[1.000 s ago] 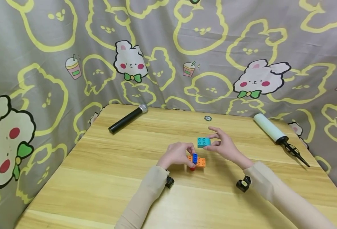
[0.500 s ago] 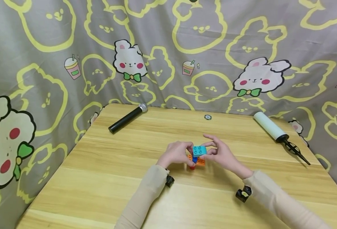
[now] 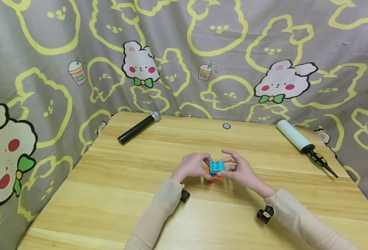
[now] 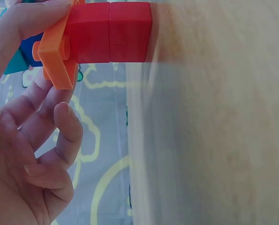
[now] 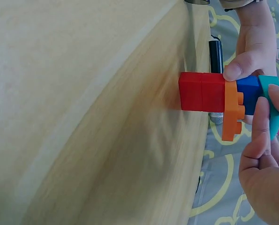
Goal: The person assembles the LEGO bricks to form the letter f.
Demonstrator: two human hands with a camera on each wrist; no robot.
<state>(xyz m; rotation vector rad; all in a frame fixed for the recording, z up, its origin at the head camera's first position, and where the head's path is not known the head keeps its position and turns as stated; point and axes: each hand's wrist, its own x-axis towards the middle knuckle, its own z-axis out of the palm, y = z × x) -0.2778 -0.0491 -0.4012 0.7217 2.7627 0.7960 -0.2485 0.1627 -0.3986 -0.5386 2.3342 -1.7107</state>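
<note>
A small tower of toy building bricks stands on the wooden table. In the right wrist view its two red bricks (image 5: 200, 92) are lowest, then a flat orange brick (image 5: 229, 127) jutting to one side, then a blue brick (image 5: 246, 95). A teal brick (image 3: 216, 167) with a curved side sits over the blue one. My left hand (image 3: 192, 166) grips the tower, its thumb across the orange and blue bricks, as the left wrist view also shows. From the other side, my right hand (image 3: 242, 174) pinches the teal brick between thumb and fingers.
A black microphone (image 3: 137, 129) with a silver head lies at the back left. Near the back edge rests a small round chip (image 3: 226, 126). A pale cylindrical pump (image 3: 295, 136) with a black end lies at the back right. Patterned curtain (image 3: 171, 69) hangs behind the table.
My right hand has brought the teal brick left and down, from beside the tower to the top of the blue brick. My left hand keeps its grip on the tower.
</note>
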